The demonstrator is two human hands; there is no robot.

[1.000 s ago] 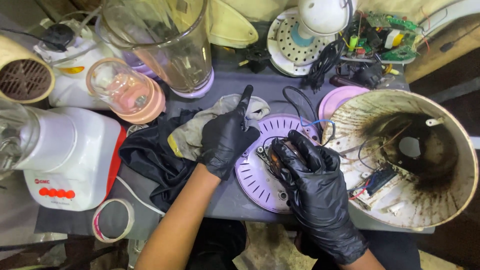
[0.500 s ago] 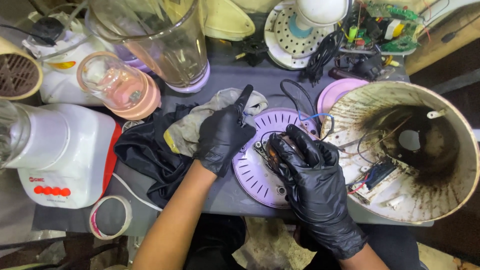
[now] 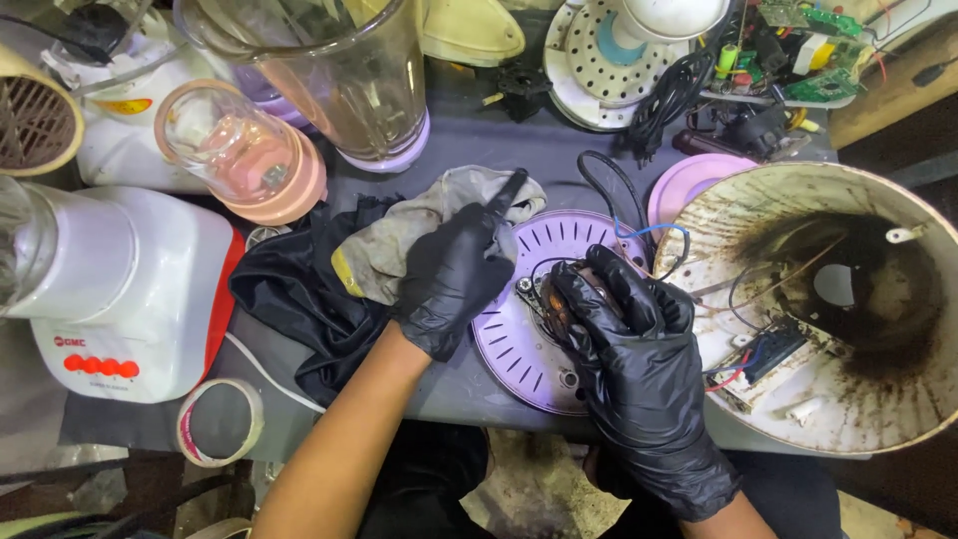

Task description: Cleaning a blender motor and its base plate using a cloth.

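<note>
Both my hands wear black gloves. My right hand (image 3: 631,351) is closed around a small dark motor (image 3: 555,302) that sits on a round purple vented base plate (image 3: 519,349) at the table's front. My left hand (image 3: 454,274) rests on a dirty grey-and-yellow rag (image 3: 399,240) just left of the plate, one finger stretched out toward the top right. Thin blue, black and red wires (image 3: 659,235) run from the motor to a soot-stained white appliance housing (image 3: 898,419) lying on its side at the right.
A white blender base with red buttons (image 3: 120,299) stands at the left, with a pink grinder jar (image 3: 239,160) and a large clear jug (image 3: 349,80) behind it. Black cloth (image 3: 289,299) lies under the rag. A tape roll (image 3: 218,421) sits at the front edge. Circuit boards (image 3: 808,50) and a black cord (image 3: 679,95) lie at the back.
Both hands stay in nearly the same place on the rag and the motor. The view has shifted slightly.
</note>
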